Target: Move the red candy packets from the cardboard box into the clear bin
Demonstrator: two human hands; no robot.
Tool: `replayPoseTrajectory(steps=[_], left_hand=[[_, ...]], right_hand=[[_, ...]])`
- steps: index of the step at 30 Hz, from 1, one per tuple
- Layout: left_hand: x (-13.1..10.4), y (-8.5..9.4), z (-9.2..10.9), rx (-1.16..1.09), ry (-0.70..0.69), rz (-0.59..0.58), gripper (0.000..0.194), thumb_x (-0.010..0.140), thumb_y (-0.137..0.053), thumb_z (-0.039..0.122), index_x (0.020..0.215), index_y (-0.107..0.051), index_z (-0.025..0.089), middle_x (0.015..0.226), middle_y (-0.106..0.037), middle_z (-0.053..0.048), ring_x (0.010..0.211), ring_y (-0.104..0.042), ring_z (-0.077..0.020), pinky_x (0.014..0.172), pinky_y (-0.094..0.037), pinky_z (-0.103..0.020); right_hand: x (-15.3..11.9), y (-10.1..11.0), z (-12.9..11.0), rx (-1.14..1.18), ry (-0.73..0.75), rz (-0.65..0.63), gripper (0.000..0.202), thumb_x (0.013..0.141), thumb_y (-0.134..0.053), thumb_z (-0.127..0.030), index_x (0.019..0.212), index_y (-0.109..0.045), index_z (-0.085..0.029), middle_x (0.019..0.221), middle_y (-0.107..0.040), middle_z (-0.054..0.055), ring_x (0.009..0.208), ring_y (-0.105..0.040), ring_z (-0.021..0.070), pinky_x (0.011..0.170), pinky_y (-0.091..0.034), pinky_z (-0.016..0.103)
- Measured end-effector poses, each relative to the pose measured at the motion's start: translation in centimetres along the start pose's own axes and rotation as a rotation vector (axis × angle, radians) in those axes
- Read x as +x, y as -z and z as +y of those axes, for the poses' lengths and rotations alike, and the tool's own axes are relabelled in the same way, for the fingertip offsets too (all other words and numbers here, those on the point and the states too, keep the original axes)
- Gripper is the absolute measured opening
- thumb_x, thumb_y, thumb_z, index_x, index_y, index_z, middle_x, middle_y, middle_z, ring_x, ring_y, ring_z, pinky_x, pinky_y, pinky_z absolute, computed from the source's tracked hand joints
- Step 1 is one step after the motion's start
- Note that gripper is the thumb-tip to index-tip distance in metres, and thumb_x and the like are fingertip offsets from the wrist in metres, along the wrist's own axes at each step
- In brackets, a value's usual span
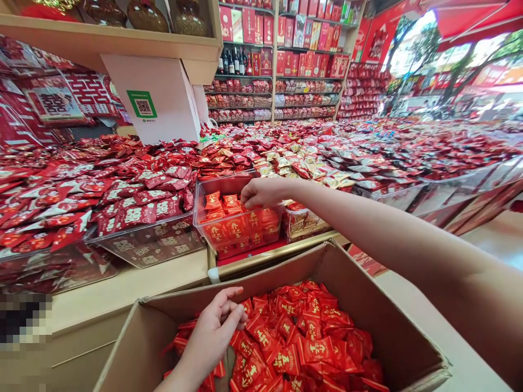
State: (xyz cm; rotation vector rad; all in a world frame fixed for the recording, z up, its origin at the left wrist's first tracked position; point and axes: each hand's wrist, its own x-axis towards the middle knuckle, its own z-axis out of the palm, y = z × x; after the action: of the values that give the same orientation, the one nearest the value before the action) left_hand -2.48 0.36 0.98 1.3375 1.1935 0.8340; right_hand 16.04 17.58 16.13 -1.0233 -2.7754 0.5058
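Note:
A cardboard box (368, 310) in front of me holds a heap of red wrapped candies (286, 332) with gold lettering. Over the left side of that heap hovers my left hand (218, 326), its index finger stretched out and its thumb apart, with nothing visible in it. Beyond the box stands a clear plastic bin (198, 204) partly filled with orange-red wrapped candies (235, 228). My right hand (259, 193) reaches into this bin from the right, fingers curled down at the candies. Whatever its fingertips hold is hidden.
Bins of dark red packets (151, 209) flank the clear bin on the left. Gold and white packets (302, 166) lie behind it. A gold rail (281, 250) runs between box and bins. A white box with a QR code (153, 98) stands behind, before stocked shelves (273, 71).

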Motion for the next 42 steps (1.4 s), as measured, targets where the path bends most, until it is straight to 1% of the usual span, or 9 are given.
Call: replayPoseTrajectory(steps=[5, 14, 20, 22, 26, 29, 35, 38, 42], left_hand=[[0.0, 0.0, -0.1, 0.052, -0.004, -0.019, 0.026, 0.076, -0.046, 0.027, 0.101, -0.044, 0.02, 0.063, -0.057, 0.003, 0.064, -0.054, -0.0139, 0.063, -0.044, -0.026], [0.2, 0.2, -0.5, 0.122, -0.03, -0.013, 0.025, 0.075, -0.047, 0.027, 0.099, -0.047, 0.02, 0.063, -0.058, 0.002, 0.065, -0.056, -0.0155, 0.062, -0.045, -0.027], [0.3, 0.6, -0.5, 0.184, -0.041, -0.012, 0.024, 0.074, -0.047, 0.028, 0.096, -0.049, 0.019, 0.062, -0.06, 0.001, 0.065, -0.058, -0.0167, 0.063, -0.044, -0.028], [0.4, 0.6, -0.5, 0.185, -0.035, -0.012, 0.024, 0.073, -0.048, 0.028, 0.096, -0.05, 0.02, 0.063, -0.06, 0.001, 0.065, -0.057, -0.0165, 0.064, -0.043, -0.028], [0.6, 0.6, -0.6, 0.19, -0.013, -0.018, 0.025, 0.072, -0.049, 0.029, 0.095, -0.051, 0.02, 0.064, -0.06, 0.001, 0.067, -0.057, -0.0165, 0.065, -0.042, -0.028], [0.7, 0.7, -0.8, 0.204, -0.005, -0.024, 0.024, 0.072, -0.05, 0.029, 0.094, -0.052, 0.02, 0.063, -0.061, 0.001, 0.066, -0.057, -0.0161, 0.065, -0.042, -0.027], [1.1, 0.9, -1.4, 0.224, 0.019, -0.031, 0.023, 0.071, -0.05, 0.029, 0.092, -0.054, 0.021, 0.062, -0.061, 0.001, 0.064, -0.057, -0.0163, 0.063, -0.042, -0.026], [1.2, 1.1, -1.7, 0.218, 0.035, -0.027, 0.022, 0.07, -0.051, 0.028, 0.091, -0.055, 0.021, 0.062, -0.061, 0.002, 0.063, -0.056, -0.016, 0.063, -0.041, -0.026], [1.5, 1.3, -2.6, 0.184, 0.087, -0.026, 0.02, 0.068, -0.053, 0.028, 0.087, -0.057, 0.021, 0.062, -0.06, 0.002, 0.065, -0.055, -0.0165, 0.064, -0.041, -0.027]], right_hand=[[0.1, -0.1, -0.7, 0.026, -0.077, -0.094, 0.019, 0.067, -0.048, -0.017, 0.08, -0.06, -0.012, 0.062, -0.054, -0.001, 0.051, -0.042, 0.0054, 0.049, -0.032, 0.018], [0.1, -0.5, -0.6, 0.035, -0.132, -0.068, 0.019, 0.07, -0.048, -0.023, 0.077, -0.062, -0.012, 0.057, -0.052, -0.001, 0.048, -0.041, 0.0064, 0.051, -0.032, 0.021], [-2.9, -0.2, -3.9, -0.051, -0.002, 0.413, 0.021, 0.071, -0.047, -0.017, 0.084, -0.061, -0.009, 0.075, -0.058, 0.003, 0.068, -0.049, 0.0106, 0.065, -0.033, 0.024], [-4.9, -1.0, -5.3, 0.021, 0.055, 0.426, 0.021, 0.073, -0.044, -0.019, 0.083, -0.061, -0.01, 0.074, -0.058, 0.002, 0.068, -0.049, 0.0099, 0.065, -0.034, 0.022], [-8.3, -6.1, -4.7, 0.211, 0.108, -0.121, 0.02, 0.068, -0.046, -0.015, 0.08, -0.062, -0.015, 0.072, -0.06, -0.001, 0.062, -0.051, 0.0083, 0.059, -0.035, 0.019], [-9.6, -12.3, -1.7, 0.235, -0.103, -0.358, 0.021, 0.059, -0.047, -0.006, 0.069, -0.064, -0.016, 0.066, -0.061, 0.0, 0.057, -0.049, 0.0095, 0.055, -0.034, 0.021], [-9.1, -22.5, 0.2, 0.332, -0.434, -0.332, 0.011, 0.054, -0.059, -0.02, 0.045, -0.055, -0.016, 0.044, -0.052, 0.0, 0.051, -0.049, 0.0134, 0.053, -0.036, 0.024], [-8.1, -25.6, -1.4, 0.342, -0.558, -0.261, 0.02, 0.047, -0.066, -0.031, 0.056, -0.056, -0.016, 0.055, -0.055, 0.004, 0.062, -0.054, 0.0196, 0.054, -0.038, 0.027], [-6.9, -27.7, -2.3, 0.587, -0.737, -0.073, 0.045, 0.025, -0.074, -0.022, 0.063, -0.049, -0.02, 0.063, -0.054, 0.001, 0.073, -0.053, 0.022, 0.059, -0.039, 0.028]])
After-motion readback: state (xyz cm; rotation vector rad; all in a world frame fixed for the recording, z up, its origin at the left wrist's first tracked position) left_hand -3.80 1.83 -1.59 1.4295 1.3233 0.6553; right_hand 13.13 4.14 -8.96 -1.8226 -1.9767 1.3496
